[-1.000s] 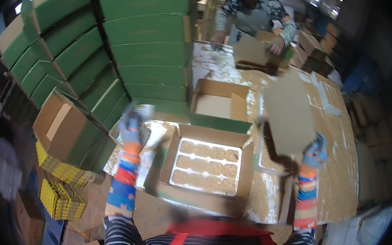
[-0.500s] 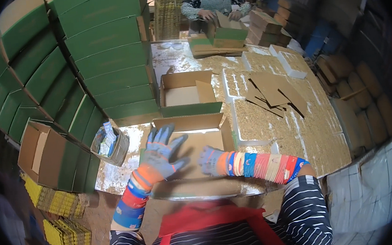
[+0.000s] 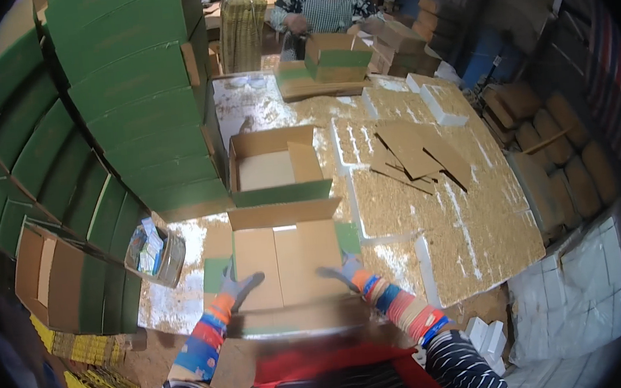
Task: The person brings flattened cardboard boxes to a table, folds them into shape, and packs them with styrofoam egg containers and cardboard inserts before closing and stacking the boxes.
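A brown cardboard box (image 3: pixel 308 246) with green outer faces lies directly before me, its two inner flaps meeting along a seam. Its back wall stands up, while side flaps spread outward left and right. At the left side edge, my left hand (image 3: pixel 238 282), in a grey-and-orange glove, has its thumb over the inside and fingers at the outer side. My right hand (image 3: pixel 345 271), gloved alike, grips the right side edge the same way. The fingers of both are partly hidden by the box edges. Behind it sits another open box (image 3: pixel 280 193), green in front.
Green boxes (image 3: pixel 140 98) are stacked high at left. A clear tub (image 3: pixel 171 263) holds small packets. White foam blocks (image 3: pixel 447 211) cover the table's right, with flat cardboard (image 3: pixel 418 150) on top. Across the table a person (image 3: pixel 326 5) stands behind a box (image 3: pixel 338 56).
My hands have moved from inside the box out to its two side edges. The side flaps now lie outward. Across the table, the person's hands have come off their box.
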Demonstrator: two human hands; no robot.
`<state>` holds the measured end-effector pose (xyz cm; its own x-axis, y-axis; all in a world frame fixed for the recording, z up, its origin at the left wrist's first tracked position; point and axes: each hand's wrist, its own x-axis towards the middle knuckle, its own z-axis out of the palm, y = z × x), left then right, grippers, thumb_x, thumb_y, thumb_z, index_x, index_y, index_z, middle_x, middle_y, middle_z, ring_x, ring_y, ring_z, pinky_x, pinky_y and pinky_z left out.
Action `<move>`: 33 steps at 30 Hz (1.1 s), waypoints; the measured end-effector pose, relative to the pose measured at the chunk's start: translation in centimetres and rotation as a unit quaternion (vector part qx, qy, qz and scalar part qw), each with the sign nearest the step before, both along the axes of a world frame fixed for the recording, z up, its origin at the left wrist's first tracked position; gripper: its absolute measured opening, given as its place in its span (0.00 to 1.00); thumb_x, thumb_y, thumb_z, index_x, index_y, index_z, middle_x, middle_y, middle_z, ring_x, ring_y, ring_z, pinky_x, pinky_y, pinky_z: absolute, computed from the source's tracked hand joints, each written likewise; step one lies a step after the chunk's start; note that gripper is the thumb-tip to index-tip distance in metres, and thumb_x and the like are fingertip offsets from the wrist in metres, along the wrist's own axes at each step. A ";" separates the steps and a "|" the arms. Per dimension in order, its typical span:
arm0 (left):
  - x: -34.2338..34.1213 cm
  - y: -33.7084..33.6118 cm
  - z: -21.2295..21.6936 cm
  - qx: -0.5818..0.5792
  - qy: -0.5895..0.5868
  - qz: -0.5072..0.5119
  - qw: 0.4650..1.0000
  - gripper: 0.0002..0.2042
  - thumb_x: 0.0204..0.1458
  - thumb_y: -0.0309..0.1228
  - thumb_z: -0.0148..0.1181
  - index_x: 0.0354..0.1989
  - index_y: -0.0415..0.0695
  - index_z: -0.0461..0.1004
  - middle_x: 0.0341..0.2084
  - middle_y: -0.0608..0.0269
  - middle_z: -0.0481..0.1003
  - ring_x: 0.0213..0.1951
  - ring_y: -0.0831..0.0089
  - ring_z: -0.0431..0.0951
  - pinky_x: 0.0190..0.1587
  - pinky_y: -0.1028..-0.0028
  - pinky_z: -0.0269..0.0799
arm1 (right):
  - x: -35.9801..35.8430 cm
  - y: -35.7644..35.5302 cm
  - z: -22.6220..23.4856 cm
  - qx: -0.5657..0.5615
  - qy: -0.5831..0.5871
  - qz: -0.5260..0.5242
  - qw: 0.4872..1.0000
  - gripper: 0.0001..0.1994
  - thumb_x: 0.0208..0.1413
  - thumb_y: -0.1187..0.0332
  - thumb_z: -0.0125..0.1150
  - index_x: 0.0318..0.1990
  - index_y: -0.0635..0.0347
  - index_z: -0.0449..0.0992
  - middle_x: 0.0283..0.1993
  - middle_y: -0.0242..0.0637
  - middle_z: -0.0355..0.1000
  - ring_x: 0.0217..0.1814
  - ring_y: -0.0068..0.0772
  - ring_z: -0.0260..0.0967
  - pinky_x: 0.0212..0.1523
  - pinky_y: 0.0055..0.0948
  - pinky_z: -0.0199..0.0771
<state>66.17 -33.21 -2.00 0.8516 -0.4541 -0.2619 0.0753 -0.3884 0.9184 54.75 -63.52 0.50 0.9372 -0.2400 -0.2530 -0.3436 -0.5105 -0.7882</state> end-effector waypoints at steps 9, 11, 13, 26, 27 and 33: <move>-1.7 -6.3 12.4 -0.391 0.137 -0.043 0.909 0.30 0.59 0.37 0.50 0.66 0.39 0.49 0.58 0.55 0.62 0.57 0.68 0.65 0.60 0.68 0.60 | -5.9 -11.3 -5.8 0.771 -0.152 -0.023 0.618 0.24 0.62 0.57 0.47 0.60 0.62 0.61 0.58 0.40 0.65 0.58 0.37 0.63 0.59 0.36 0.64; 1.4 -7.0 11.1 -0.429 0.009 0.005 0.903 0.26 0.63 0.45 0.37 0.62 0.38 0.56 0.54 0.54 0.66 0.54 0.67 0.67 0.58 0.67 0.61 | -5.1 -14.0 -1.2 0.769 -0.220 -0.010 0.601 0.24 0.62 0.56 0.46 0.60 0.62 0.62 0.57 0.41 0.66 0.57 0.38 0.65 0.58 0.37 0.66; 7.1 -7.7 7.3 -0.343 -0.209 0.194 0.895 0.23 0.62 0.39 0.40 0.60 0.37 0.60 0.49 0.54 0.70 0.50 0.65 0.70 0.53 0.66 0.67 | -3.1 -16.0 3.2 0.610 -0.344 -0.099 0.707 0.24 0.62 0.55 0.45 0.60 0.61 0.62 0.58 0.42 0.65 0.58 0.40 0.64 0.58 0.39 0.66; 13.4 -12.4 -2.6 -0.035 -0.393 0.175 0.902 0.25 0.49 0.29 0.55 0.55 0.33 0.58 0.49 0.39 0.64 0.51 0.44 0.65 0.54 0.59 0.62 | 22.3 -12.7 1.7 0.415 -0.220 -0.064 0.880 0.35 0.51 0.55 0.64 0.64 0.60 0.59 0.49 0.36 0.71 0.45 0.33 0.70 0.48 0.35 0.70; 12.7 -11.0 -1.7 -0.083 -0.310 0.202 0.925 0.27 0.47 0.31 0.58 0.55 0.33 0.58 0.50 0.38 0.63 0.52 0.41 0.63 0.56 0.56 0.59 | 22.9 -10.3 3.5 0.467 -0.124 -0.110 0.869 0.33 0.51 0.52 0.62 0.62 0.58 0.62 0.50 0.38 0.71 0.47 0.34 0.69 0.50 0.35 0.69; 0.8 -7.7 6.3 0.104 -0.347 -0.015 0.932 0.45 0.32 0.52 0.68 0.60 0.45 0.58 0.57 0.38 0.58 0.61 0.40 0.53 0.62 0.46 0.48 | 21.6 -14.2 -0.3 -0.053 -0.234 -0.106 0.965 0.25 0.55 0.48 0.54 0.55 0.53 0.71 0.53 0.50 0.68 0.54 0.49 0.65 0.56 0.40 0.63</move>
<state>66.96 -40.92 4.29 0.8358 -0.4819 0.2629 -0.5233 -0.5549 0.6467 76.36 -77.71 0.24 0.8696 -0.4408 0.2224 -0.0688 -0.5542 -0.8295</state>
